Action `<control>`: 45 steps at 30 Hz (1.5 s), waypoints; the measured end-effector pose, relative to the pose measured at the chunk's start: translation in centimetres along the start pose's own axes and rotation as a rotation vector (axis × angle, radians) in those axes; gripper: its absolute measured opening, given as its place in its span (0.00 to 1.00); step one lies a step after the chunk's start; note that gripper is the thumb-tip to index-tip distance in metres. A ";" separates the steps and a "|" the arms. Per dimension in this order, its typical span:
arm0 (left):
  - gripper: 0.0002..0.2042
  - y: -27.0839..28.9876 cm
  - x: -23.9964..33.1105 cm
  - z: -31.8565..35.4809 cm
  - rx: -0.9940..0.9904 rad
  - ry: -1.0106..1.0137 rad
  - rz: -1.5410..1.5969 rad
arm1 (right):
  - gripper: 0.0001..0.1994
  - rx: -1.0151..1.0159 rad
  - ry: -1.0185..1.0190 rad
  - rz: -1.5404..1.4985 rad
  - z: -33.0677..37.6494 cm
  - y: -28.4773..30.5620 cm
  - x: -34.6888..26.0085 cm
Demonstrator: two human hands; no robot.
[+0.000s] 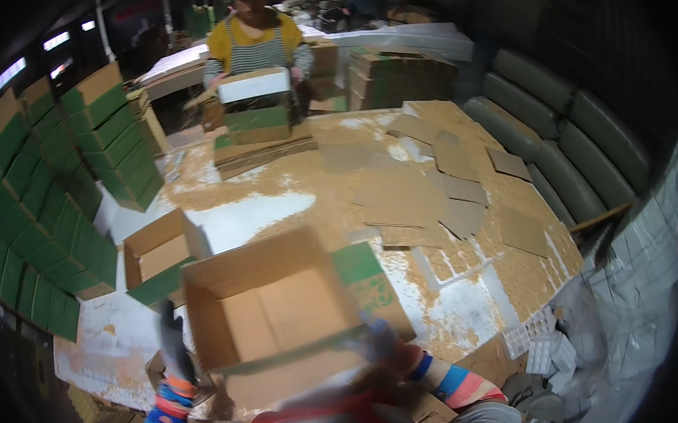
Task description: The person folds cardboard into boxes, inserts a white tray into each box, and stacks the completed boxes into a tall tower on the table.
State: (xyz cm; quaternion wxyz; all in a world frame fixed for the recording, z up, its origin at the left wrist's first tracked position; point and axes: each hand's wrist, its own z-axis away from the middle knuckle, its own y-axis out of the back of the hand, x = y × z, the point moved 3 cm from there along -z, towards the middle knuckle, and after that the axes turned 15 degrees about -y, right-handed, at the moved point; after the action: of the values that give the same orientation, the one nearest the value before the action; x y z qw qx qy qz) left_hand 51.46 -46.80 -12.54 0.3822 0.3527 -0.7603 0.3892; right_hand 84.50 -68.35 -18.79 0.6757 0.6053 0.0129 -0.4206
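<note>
Fingers of the gloved left hand (173,341) and right hand (381,342) grasp the near corners of an open carton (269,309), held over the near edge of the table (260,210), a second carton (155,254) just left.

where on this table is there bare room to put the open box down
A bare white patch of table lies between the smaller open box and the flat cardboard sheets. The far right is crowded with sheets; stacked green boxes fill the left.
</note>
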 end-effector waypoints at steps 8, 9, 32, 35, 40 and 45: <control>0.36 -6.1 -0.7 -10.2 -0.439 -0.042 -0.677 | 0.41 0.983 -0.996 -0.134 -7.0 8.4 24.7; 0.37 -6.5 -0.4 -10.2 -0.437 -0.033 -0.675 | 0.43 0.863 -1.264 -0.228 -7.1 7.9 26.4; 0.33 -4.6 -1.0 -9.0 -0.368 -0.089 -0.614 | 0.22 0.423 -0.265 -1.769 9.4 18.8 23.9; 0.32 -5.4 -1.5 -8.9 -0.348 -0.123 -0.592 | 0.26 0.308 -0.204 -1.687 11.4 22.3 16.0; 0.32 -5.2 -1.6 -8.9 -0.288 -0.139 -0.480 | 0.29 -0.166 0.051 -1.696 5.8 22.5 -3.3; 0.30 -3.7 -4.6 -9.3 -0.149 -0.077 -0.218 | 0.23 -0.541 0.056 -1.701 -4.6 15.0 -11.6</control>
State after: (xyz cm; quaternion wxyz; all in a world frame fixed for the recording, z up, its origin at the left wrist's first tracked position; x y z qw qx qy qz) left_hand 59.50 -39.32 -11.56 0.4176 0.4186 -0.7584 0.2742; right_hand 88.00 -59.44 -1.83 0.2543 0.2211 0.5729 -0.7471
